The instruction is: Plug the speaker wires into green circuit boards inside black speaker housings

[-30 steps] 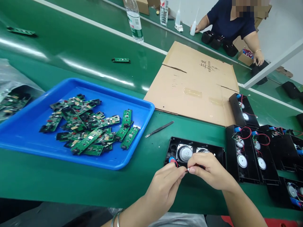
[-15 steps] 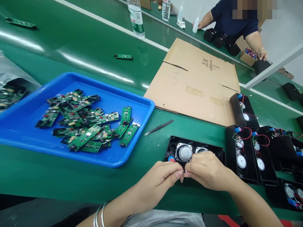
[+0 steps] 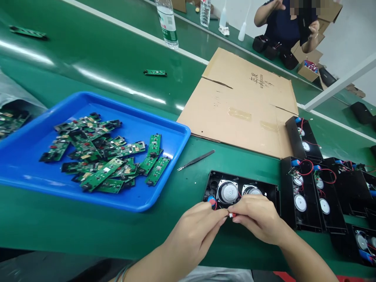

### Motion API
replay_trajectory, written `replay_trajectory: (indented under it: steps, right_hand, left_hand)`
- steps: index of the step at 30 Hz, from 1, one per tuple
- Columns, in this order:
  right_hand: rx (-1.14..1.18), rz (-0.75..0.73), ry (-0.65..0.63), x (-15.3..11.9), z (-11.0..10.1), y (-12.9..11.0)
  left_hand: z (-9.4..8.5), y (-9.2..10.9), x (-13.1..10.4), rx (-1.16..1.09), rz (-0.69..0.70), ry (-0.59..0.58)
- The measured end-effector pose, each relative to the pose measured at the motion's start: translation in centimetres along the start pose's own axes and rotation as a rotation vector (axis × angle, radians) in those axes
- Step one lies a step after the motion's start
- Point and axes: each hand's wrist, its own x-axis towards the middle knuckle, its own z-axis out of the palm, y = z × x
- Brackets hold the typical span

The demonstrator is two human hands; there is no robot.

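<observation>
An open black speaker box [image 3: 241, 176] lies on the green table before me, with two round speaker drivers [image 3: 229, 192] and a blue cylinder-shaped part [image 3: 211, 201] inside. Over its near edge, my hands meet fingertip to fingertip. A small white wire connector [image 3: 232, 215] with red at its side shows in the pinch of my right hand [image 3: 258, 215]. My left hand [image 3: 199, 227] is closed in a pinch against it; what lies between those fingers is hidden. Black tweezers [image 3: 196, 160] rest on the table beyond the box, to its left.
A blue tray [image 3: 141, 205] of green circuit boards [image 3: 102, 174] stands left. Flattened cardboard [image 3: 243, 105] lies ahead. Several black speaker boxes [image 3: 311, 211] crowd the right. A water bottle [image 3: 168, 23] stands at the back. Across the table, a person holds up a black box [image 3: 304, 23].
My fingers have shifted slightly, and the white and red connector shows more clearly between them. The person opposite has lifted a black box and let go of the white squeeze bottle.
</observation>
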Motion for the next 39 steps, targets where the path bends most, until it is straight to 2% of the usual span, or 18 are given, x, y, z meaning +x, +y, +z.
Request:
replay_trajectory:
  steps: [4,11,15,20,22,26,31,34,39]
  right_hand:
    - [0.003,-0.102,0.092,-0.2,0.2,-0.2]
    - [-0.128,-0.175,0.241,-0.4,1.0,-0.6]
    - [-0.196,-0.169,0.335,-0.7,2.0,-0.9]
    - [-0.207,-0.119,0.449,-0.9,3.3,-1.0]
    - [-0.152,-0.088,0.427,-0.9,3.3,-0.8]
    - [0.022,-0.008,0.298,-0.7,2.7,-0.4]
    - [0.121,0.13,0.175,-0.6,1.9,-0.5]
    - [0.167,0.203,0.098,-0.4,1.6,-0.5]
    - [0.141,0.248,0.021,0.0,1.6,-0.5]
  left_hand:
    - [0.3,-0.2,-0.6,0.113,0.105,0.049]
    - [0.9,-0.1,-0.6,0.161,0.173,0.066]
    - [1.3,0.1,-0.6,0.158,0.179,0.091]
    - [1.7,0.4,-0.7,0.129,0.121,0.145]
    - [1.6,0.3,-0.7,0.098,0.108,0.139]
    - [1.1,0.0,-0.5,0.009,0.082,0.099]
    - [0.1,-0.1,-0.2,-0.135,-0.028,0.006]
    - [-0.3,0.1,0.0,-0.233,-0.166,-0.085]
    - [-0.6,0.5,0.8,-0.392,-0.513,-0.262]
